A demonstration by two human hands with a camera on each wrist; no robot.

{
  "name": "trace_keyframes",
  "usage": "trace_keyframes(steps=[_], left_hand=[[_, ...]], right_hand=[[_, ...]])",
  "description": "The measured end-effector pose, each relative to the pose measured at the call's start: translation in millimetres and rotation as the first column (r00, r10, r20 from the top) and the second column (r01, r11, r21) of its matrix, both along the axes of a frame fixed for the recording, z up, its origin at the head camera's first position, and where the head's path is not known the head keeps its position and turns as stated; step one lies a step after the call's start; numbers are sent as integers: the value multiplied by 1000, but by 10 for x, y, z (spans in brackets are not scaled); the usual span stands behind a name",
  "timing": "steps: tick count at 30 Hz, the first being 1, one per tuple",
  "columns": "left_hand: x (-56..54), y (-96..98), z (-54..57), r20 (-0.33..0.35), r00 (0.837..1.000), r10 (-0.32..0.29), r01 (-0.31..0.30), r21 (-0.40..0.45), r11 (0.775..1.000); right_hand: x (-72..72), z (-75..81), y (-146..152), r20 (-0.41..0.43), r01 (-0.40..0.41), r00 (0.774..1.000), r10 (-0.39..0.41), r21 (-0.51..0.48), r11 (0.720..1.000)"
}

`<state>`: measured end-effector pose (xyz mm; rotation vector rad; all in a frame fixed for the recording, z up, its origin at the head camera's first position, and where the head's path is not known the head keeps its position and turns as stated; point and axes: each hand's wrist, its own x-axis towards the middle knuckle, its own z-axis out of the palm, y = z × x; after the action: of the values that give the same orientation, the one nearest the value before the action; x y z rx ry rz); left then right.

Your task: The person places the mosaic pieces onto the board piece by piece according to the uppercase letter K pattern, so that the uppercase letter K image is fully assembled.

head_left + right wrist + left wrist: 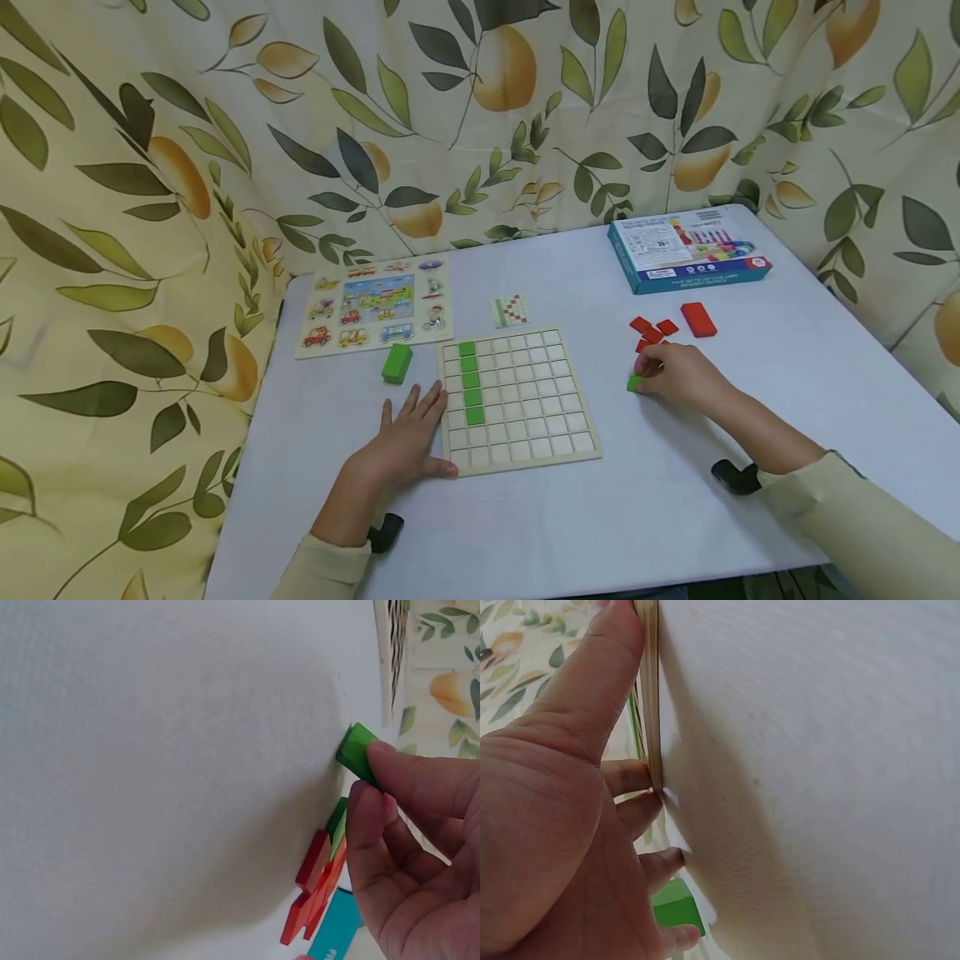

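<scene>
A pale wooden grid board (pixel 532 408) lies at mid-table, with several green square tiles (pixel 472 381) in its second column from the left. My left hand (pixel 397 454) rests at the board's lower left, fingers spread along the left edge and thumb at the bottom corner. In the left wrist view those fingertips touch the board's side. To the right of the board, my right hand (pixel 686 382) pinches a green tile (pixel 356 746) between thumb and fingers, close over the tabletop. Red tiles (pixel 652 335) lie in a loose group just beyond it, with another green tile (pixel 337 823) beside them.
A green block (pixel 397 364) sits left of the board, and a red block (pixel 699 319) beyond the red tiles. Behind the board are a small pattern card (pixel 512 311) and a picture board (pixel 375 304) of vehicles. A teal-sided box (pixel 686 250) stands at the back right.
</scene>
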<state>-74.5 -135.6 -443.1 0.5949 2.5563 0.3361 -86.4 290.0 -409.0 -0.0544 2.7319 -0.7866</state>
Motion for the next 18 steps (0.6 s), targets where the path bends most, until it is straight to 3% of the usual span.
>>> trace_keyframes(steps=[8,18], left_hand=[[15,21,11,6,1000,6,-6,-16,1000],[6,11,-17,-11,1000,5,-5,-20,1000]], right_hand=[[-16,65,-18,45,-25,999,29,-71,997],[-98,105,-271,101,58,994,-36,-226,972]])
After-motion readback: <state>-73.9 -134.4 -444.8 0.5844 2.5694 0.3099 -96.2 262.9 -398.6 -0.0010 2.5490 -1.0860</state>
